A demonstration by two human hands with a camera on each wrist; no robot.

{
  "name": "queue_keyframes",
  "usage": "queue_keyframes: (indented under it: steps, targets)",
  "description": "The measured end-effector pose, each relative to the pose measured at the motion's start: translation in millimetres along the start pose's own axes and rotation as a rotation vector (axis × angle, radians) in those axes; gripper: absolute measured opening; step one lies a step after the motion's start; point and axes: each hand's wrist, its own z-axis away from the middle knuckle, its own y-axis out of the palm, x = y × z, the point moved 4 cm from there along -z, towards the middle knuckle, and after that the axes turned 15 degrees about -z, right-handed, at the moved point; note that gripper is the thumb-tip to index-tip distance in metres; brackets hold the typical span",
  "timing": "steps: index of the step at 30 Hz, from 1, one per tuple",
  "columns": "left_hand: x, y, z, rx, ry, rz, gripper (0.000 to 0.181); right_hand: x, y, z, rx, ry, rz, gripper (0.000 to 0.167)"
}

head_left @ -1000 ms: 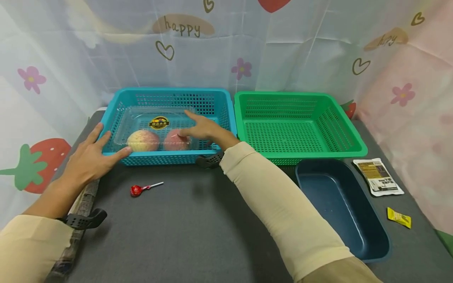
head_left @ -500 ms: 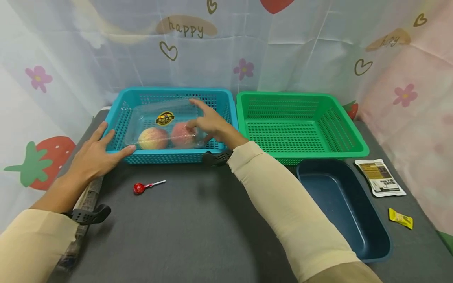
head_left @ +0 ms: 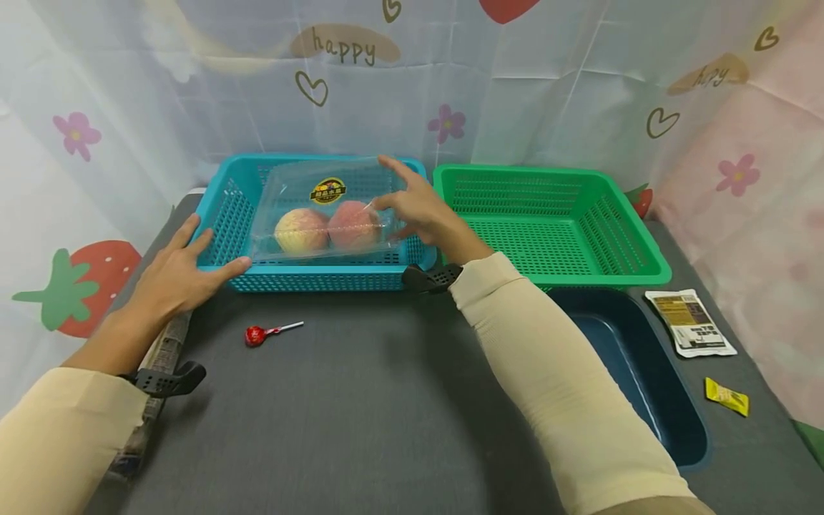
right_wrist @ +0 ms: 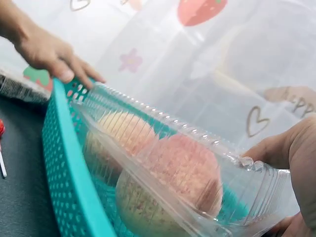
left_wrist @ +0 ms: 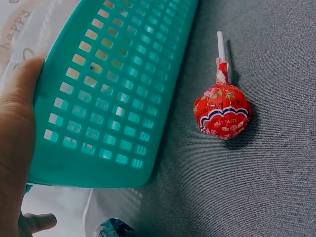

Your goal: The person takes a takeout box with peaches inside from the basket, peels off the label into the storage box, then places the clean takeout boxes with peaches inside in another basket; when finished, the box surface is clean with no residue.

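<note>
Just left of the right hand (head_left: 431, 211) is a clear plastic fruit box (head_left: 325, 206), tilted, with its right end held up. That hand is curled on the raised end, gripping its edge. Through the plastic show two peaches, side by side: the pink peach (head_left: 354, 224) nearer this hand, the yellowish peach (head_left: 301, 232) farther left. Beyond them, on top, is a round black-and-gold label (head_left: 328, 191).

The left hand (head_left: 180, 275) has its fingers spread and rests on the left end of the blue basket (head_left: 309, 282). The box's far end is within that basket's outline; whether it touches the basket floor cannot be told.

As far as can be judged, the grip is secured and one end lifted, but the box is not yet clear of the basket, and both peaches are inside it.

Nearer the wearer than the left hand, and to its right, a red lollipop (head_left: 255, 336) lies on the grey counter (head_left: 335, 422). To the right of the right hand are a green basket (head_left: 515, 243), then, nearer, a dark blue tub (head_left: 614, 332), a white-and-gold packet (head_left: 690, 323) and a small yellow wrapped sweet (head_left: 727, 396).
</note>
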Motion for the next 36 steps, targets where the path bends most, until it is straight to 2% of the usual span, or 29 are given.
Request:
queue_keyframes:
  steps: [5,11,22,29,36]
  targets:
    - [-0.1,-0.6,1.1,0.009,-0.005,0.007,0.097,11,-14,13.1,-0.033,-0.018,-0.091,0.075]
    - [-0.3,-0.4,0.2,0.013,-0.005,0.003,0.097,20,-30,31.4,-0.057,-0.046,-0.116,0.072]
    - [-0.8,-0.2,1.0,0.011,-0.029,-0.003,0.099,32,-45,80.3,-0.025,-0.122,-0.191,0.069]
    - [0.2,0.8,-0.2,-0.008,-0.038,0.001,0.099,31,-50,119.4,-0.002,-0.154,-0.192,0.07]
    - [0.1,2.0,0.5,-0.007,-0.05,0.0,0.1,22,-51,155.2,0.05,-0.218,-0.119,0.072]
